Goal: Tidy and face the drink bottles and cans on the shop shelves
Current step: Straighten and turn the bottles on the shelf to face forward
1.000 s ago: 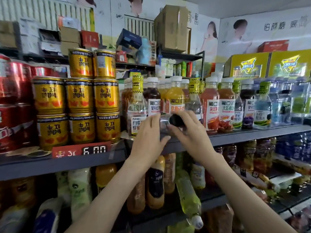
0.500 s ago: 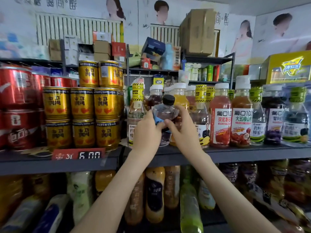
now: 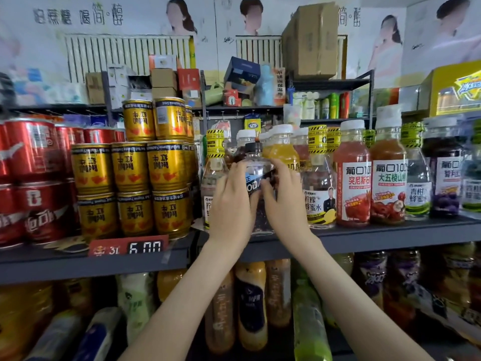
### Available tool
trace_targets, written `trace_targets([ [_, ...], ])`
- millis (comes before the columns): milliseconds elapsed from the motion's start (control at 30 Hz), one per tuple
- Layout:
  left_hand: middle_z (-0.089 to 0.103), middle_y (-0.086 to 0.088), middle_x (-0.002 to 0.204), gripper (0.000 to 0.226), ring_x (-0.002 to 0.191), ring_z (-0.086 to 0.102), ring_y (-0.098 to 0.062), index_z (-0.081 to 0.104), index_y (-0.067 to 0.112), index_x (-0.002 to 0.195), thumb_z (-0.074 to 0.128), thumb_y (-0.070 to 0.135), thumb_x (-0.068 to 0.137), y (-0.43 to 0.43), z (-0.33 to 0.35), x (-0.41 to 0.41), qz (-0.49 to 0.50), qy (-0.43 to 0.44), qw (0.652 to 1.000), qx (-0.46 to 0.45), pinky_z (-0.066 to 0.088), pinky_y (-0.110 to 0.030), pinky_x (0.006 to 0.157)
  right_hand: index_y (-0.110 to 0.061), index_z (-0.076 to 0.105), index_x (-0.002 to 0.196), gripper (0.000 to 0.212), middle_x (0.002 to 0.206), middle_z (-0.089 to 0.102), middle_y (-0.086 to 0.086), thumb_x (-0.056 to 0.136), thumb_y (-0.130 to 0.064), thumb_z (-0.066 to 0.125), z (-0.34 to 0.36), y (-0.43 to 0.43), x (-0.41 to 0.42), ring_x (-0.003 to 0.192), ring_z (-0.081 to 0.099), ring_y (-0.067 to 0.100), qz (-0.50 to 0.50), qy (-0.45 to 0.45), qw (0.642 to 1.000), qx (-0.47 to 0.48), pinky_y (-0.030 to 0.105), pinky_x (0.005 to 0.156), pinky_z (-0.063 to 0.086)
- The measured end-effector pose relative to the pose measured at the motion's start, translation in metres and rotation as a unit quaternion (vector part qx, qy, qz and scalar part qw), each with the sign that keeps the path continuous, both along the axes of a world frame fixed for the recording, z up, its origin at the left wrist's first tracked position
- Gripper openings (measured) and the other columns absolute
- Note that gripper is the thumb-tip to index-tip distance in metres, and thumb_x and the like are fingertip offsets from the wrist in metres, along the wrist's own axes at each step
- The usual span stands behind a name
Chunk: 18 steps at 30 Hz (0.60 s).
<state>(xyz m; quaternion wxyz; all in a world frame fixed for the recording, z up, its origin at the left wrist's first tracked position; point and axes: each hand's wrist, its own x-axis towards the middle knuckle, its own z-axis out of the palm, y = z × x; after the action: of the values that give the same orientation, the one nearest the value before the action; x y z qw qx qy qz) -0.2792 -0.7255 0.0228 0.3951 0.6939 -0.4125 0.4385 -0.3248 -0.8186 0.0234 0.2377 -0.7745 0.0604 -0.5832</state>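
On my head-camera feed, a red price tag point(image 3: 128, 247) reading 6.00 is clipped to the front edge of a dark grey metal shelf board point(image 3: 390, 237), and I place everything from that tag.

Up and to the right of the tag, both hands meet on a clear plastic soda bottle with a black cap point(image 3: 257, 166). The left hand point(image 3: 230, 204) curls its fingers round the bottle's left side. The right hand point(image 3: 286, 204) wraps the right side, fingertips over the label. The bottle is upright at the front of the shelf. The hands hide its base, so I cannot tell whether it stands on the board.

Directly above the tag, gold drink cans point(image 3: 130, 168) are stacked three high, and up-left of it stand red drink cans point(image 3: 33, 157). Far right of the tag, beyond the hands, runs a row of white-capped juice bottles point(image 3: 352, 178), mixed with clear bottles with yellow-and-black banded caps point(image 3: 318, 178).

Below the tag, blurred bottles on the lower shelf point(image 3: 251, 306) lean or lie. High above the tag, small boxes point(image 3: 164, 78) clutter a rear rack, a brown cardboard carton point(image 3: 312, 40) sits on top, and pale wall posters point(image 3: 130, 22) cover the room's back wall.
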Motion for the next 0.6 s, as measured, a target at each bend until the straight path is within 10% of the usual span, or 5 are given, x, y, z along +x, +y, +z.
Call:
trace_targets([
  [167,0.029,-0.008,0.152,0.079,0.135,0.021,-0.023,0.016,0.024,0.144,0.067,0.027,0.083,0.007,-0.019,0.025,0.033,-0.021,0.994,0.103,0.016,-0.044,0.108,-0.014,0.027,0.145,0.066,0.138,0.038,0.004,0.089,-0.002,0.058,-0.02,-0.009,-0.01,0.121,0.029,0.001,0.053,0.053,0.995,-0.061,-0.002,0.097,0.015],
  [400,0.027,-0.02,0.15,0.08,0.135,0.025,-0.035,0.031,0.014,0.139,0.075,0.015,0.073,0.002,-0.024,0.023,0.11,-0.066,0.981,0.145,0.026,-0.054,0.105,-0.012,0.029,0.145,0.071,0.142,0.036,0.006,0.083,0.009,0.056,-0.023,-0.008,-0.009,0.132,0.034,0.02,-0.016,0.119,0.988,-0.094,0.032,0.109,0.033],
  [600,0.028,-0.019,0.149,0.07,0.135,0.024,-0.034,0.035,0.01,0.137,0.069,0.004,0.076,-0.01,-0.025,-0.004,0.055,-0.067,0.992,0.087,0.019,-0.049,0.108,-0.008,0.038,0.139,0.055,0.131,0.046,0.007,0.086,0.003,0.053,-0.028,-0.013,-0.038,0.121,0.039,0.016,-0.014,0.077,0.991,-0.11,0.018,0.101,0.029],
])
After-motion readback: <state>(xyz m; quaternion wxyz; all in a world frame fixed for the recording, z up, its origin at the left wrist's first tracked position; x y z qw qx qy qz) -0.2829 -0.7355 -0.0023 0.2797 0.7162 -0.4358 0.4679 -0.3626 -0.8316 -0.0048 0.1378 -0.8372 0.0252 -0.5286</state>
